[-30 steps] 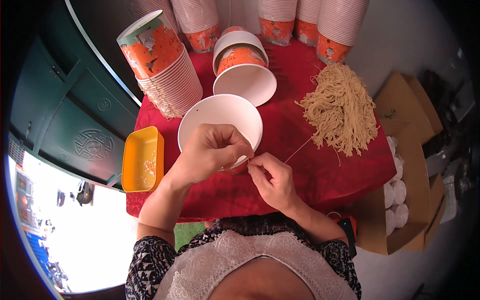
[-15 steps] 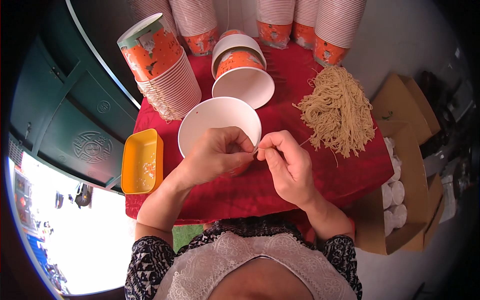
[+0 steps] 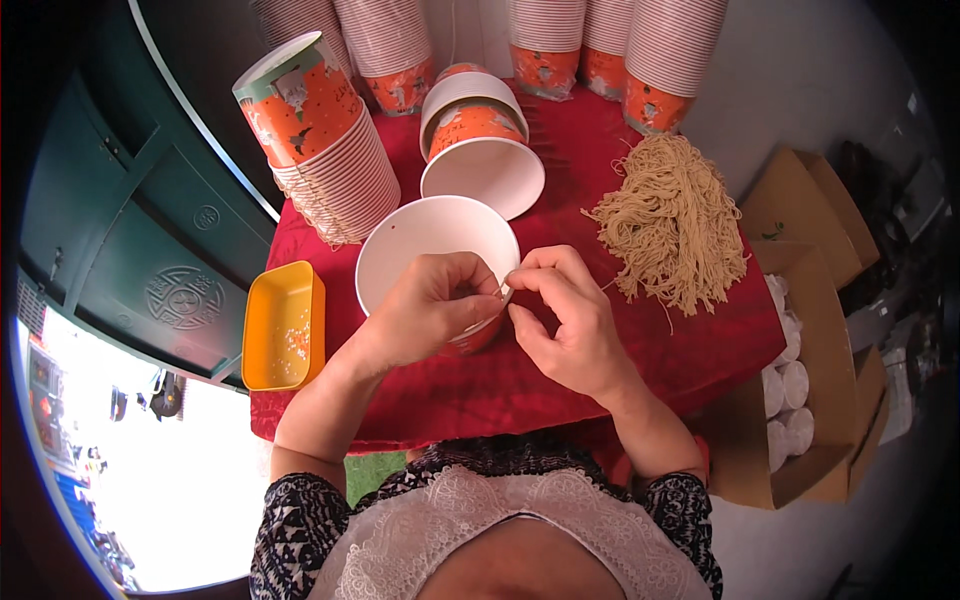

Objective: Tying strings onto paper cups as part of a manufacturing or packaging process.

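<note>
A white-lined paper bucket [image 3: 430,235], its outside orange, stands in front of me with its mouth tilted up. My left hand [image 3: 425,305] reaches over its near rim, thumb and forefinger pinched at the right side on what looks like the end of a thin cord. My right hand [image 3: 570,320] is just outside that rim, forefinger touching the same spot and thumb held apart. Behind the right hand a strand of beige cord [image 3: 608,285] shows, leading toward a heap of cut cords [image 3: 680,225]. The exact grip at the rim is partly hidden.
On the red cloth [image 3: 640,350], a tilted bucket stack [image 3: 345,170] with cord loops stands left, and nested buckets [image 3: 485,175] lie behind. A yellow tray [image 3: 262,330] holds small bits. Wrapped stacks [image 3: 545,60] line the back. A cardboard box [image 3: 825,330] with white rolls stands right.
My right thumb has parted from the forefinger, and the right hand has shifted slightly up and to the left along the rim. The left hand stays pinched in nearly the same place.
</note>
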`<state>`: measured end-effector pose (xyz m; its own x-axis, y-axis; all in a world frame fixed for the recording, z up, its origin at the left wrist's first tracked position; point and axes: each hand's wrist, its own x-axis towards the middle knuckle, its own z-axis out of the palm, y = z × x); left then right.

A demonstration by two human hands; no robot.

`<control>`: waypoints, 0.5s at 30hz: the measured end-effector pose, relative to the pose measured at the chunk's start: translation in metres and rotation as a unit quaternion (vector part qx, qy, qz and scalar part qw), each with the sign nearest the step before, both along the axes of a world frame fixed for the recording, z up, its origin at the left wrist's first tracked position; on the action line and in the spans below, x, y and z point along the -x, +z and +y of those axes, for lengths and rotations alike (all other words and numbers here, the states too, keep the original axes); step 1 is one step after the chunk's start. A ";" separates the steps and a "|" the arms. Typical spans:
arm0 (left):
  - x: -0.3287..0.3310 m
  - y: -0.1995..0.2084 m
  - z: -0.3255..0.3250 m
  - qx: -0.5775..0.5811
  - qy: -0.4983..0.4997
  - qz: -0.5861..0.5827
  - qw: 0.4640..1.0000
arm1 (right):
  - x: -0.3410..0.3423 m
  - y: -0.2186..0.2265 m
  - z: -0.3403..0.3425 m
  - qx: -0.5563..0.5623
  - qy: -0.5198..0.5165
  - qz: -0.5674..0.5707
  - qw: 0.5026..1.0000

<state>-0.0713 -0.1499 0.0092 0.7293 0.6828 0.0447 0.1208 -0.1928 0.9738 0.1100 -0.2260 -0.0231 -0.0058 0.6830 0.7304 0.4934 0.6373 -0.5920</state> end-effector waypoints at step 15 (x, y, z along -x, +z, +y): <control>0.000 0.002 0.005 0.072 0.002 -0.013 0.997 | 0.015 -0.010 -0.004 -0.019 -0.026 0.026 0.999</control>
<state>-0.0715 -0.1449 0.0109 0.7262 0.6865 -0.0362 0.0961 -0.0493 0.9941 0.0949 -0.2302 -0.0334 0.0664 0.6533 0.7542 0.4957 0.6344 -0.5932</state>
